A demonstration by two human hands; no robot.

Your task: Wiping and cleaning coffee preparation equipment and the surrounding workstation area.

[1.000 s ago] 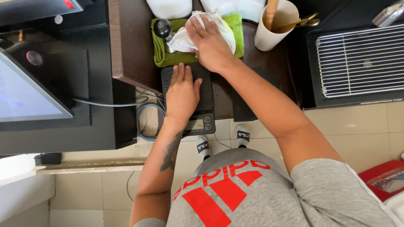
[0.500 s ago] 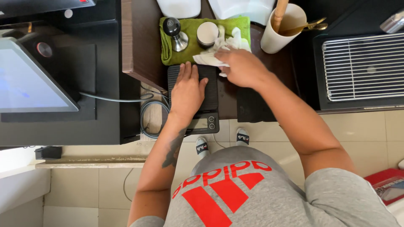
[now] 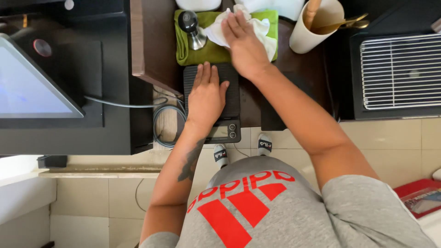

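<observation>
I rest my left hand (image 3: 207,94) flat and wide on the scale (image 3: 212,98); my right hand (image 3: 243,43) presses the white cloth (image 3: 220,32), fingers spread, on the green towel (image 3: 202,54). I judge this a wiping step; next needs steady sweeping pressure.

right hand (image 3: 243,43) moved from the scale back up onto the white cloth (image 3: 220,32), covering the small round tin

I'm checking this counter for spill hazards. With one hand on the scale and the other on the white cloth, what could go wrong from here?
1. The right hand presses the white cloth close to the coffee tamper standing on the green towel; a sideways wipe might tip it.
2. The cream cup holding utensils stands just right of that hand; an elbow swing could knock it.
3. The left hand lies flat on the black scale, which reaches the counter edge; leaning weight might shift it.
</observation>
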